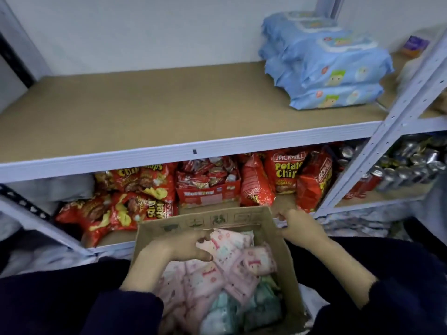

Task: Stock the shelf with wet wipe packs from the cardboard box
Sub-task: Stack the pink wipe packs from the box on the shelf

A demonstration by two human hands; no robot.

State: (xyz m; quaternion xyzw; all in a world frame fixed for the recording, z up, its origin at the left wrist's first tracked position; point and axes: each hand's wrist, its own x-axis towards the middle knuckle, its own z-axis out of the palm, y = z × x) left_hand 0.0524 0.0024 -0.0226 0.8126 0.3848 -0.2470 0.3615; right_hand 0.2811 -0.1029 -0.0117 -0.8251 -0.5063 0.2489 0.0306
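Your left hand (pixel 179 247) is gripping the pink pack (pixel 226 241) beneath it while your right hand (pixel 298 228) is pinching the cardboard box (pixel 193 222), seemingly steadying it.

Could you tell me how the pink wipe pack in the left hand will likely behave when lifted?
The pink pack looks soft-wrapped and creased where the left hand pinches it, so it will probably sag rather than stay stiff. Its plastic wrap may be slippery. The blue packs lie stacked flat, so it should not roll.
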